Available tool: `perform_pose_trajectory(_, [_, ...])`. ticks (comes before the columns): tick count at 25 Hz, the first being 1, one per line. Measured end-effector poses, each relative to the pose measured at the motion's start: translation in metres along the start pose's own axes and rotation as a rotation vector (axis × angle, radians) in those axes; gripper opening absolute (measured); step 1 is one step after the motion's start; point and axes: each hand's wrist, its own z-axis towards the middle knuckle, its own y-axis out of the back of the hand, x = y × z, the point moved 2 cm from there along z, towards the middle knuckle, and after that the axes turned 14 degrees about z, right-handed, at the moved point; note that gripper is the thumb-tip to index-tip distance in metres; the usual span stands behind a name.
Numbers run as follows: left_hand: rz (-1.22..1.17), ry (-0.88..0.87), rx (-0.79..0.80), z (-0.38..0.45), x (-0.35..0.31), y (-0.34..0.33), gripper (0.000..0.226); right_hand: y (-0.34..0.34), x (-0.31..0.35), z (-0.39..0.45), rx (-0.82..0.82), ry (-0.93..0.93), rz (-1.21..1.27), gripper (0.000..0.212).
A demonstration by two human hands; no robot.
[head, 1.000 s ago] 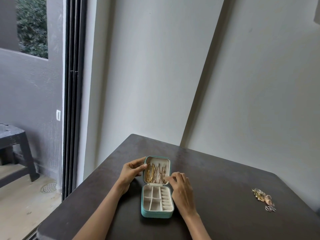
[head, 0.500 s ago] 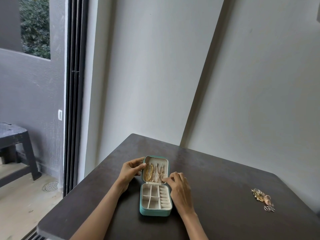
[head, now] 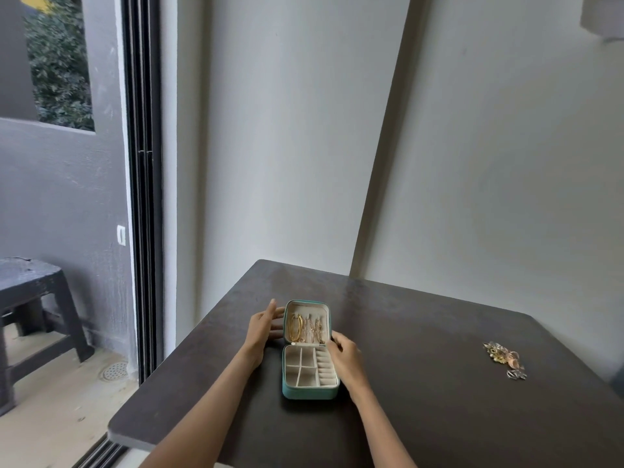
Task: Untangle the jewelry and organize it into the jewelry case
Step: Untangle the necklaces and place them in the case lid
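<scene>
A small teal jewelry case (head: 310, 394) lies open on the dark table (head: 422, 383). Its lid stands up at the back with gold chains and hoops (head: 305, 327) hung inside. The cream compartments in its base look bare. My left hand (head: 261, 329) lies with straight fingers against the lid's left side, thumb raised. My right hand (head: 345, 358) sits beside the case's right edge near the hinge, fingers loosely curled and holding nothing I can see. A tangled pile of gold and silver jewelry (head: 504, 360) lies far to the right, away from both hands.
The table stands in a corner against pale walls. A sliding door frame (head: 143, 197) lies to the left, with a dark stool (head: 33, 298) outside on the floor. The table's left edge (head: 175, 359) drops off close to my left arm.
My right hand has drawn back from the chains in the lid to the case's right side. My left hand's fingers have straightened along the lid's left side.
</scene>
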Motion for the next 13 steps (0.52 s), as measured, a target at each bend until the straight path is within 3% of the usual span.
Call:
perform_pose_trajectory(6, [0.072,-0.003,0.161,-0.011,-0.022,-0.032,0.058,0.018,-0.002,-0.011,-0.318,0.015,0.198,0.030])
perform_pose_trajectory(10, [0.109,-0.022,0.258,-0.013,-0.026,-0.059,0.060,0.046,-0.010,-0.011,-0.376,-0.054,0.243,0.030])
perform_pose_trajectory(13, [0.024,0.035,0.230,-0.010,-0.019,-0.063,0.061,0.052,-0.015,-0.008,-0.361,-0.115,0.274,0.035])
